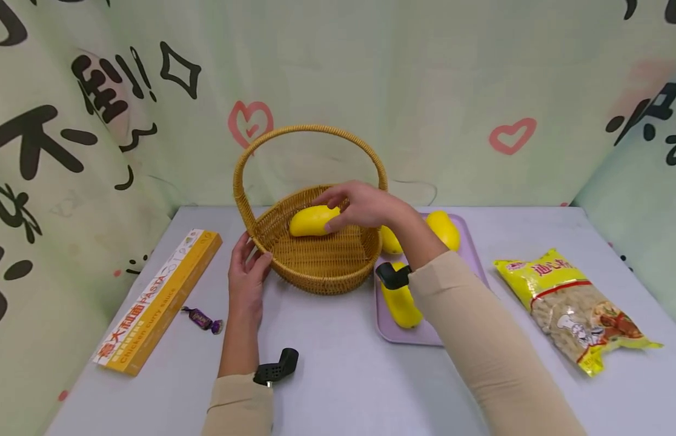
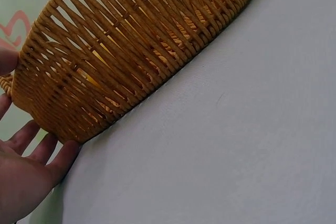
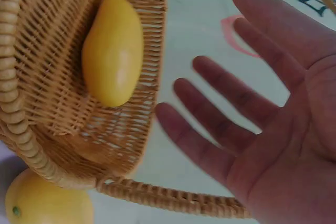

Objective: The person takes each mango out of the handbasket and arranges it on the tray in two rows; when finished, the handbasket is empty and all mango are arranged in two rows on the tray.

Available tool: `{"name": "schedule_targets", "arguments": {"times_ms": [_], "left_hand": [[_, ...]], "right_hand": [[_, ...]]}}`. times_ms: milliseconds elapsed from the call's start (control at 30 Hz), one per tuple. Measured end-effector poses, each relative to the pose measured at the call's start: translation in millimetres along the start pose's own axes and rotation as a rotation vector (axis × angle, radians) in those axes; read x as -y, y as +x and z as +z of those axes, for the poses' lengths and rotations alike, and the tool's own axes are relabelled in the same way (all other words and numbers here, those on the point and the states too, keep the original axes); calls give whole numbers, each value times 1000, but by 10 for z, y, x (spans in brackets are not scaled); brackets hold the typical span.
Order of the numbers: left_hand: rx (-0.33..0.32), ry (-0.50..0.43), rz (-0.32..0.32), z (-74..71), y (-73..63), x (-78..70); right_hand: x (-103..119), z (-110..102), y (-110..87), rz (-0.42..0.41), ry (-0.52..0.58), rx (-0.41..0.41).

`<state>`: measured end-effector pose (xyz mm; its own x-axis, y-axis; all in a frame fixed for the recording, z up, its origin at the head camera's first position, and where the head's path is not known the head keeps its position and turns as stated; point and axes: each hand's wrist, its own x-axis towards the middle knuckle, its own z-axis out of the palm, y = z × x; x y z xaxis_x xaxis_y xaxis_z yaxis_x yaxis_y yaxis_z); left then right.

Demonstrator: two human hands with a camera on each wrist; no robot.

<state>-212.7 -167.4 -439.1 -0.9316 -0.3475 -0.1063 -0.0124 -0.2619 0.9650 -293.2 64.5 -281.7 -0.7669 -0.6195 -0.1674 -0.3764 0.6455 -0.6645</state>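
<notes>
A wicker basket with a tall arched handle stands on the table, one yellow mango lying inside it. My left hand holds the basket's left side, thumb at the rim and fingers against the outer weave. Over the basket is my right hand, its fingers spread and holding nothing. The right wrist view shows the palm apart from the mango. Three more mangoes, one at the back, one at the front and one beside the basket, are on a purple tray, partly hidden by my right arm.
On the left lie a long orange-and-white pasta box and a purple wrapped candy. A yellow-and-clear food bag rests at the right. A printed curtain hangs behind the table.
</notes>
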Motion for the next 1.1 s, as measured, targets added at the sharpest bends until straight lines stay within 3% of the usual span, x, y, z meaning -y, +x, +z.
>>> {"name": "schedule_targets", "arguments": {"times_ms": [200,533,1100], "left_hand": [[5,5,19,10,16,-14],[2,9,4,-22,-7,9],[2,-7,18,8,-4,8]], "right_hand": [[-59,31,285,11,5,-18],[-263,211,625,128,21,-68],[-319,366,788,241,-56,-4]]}}
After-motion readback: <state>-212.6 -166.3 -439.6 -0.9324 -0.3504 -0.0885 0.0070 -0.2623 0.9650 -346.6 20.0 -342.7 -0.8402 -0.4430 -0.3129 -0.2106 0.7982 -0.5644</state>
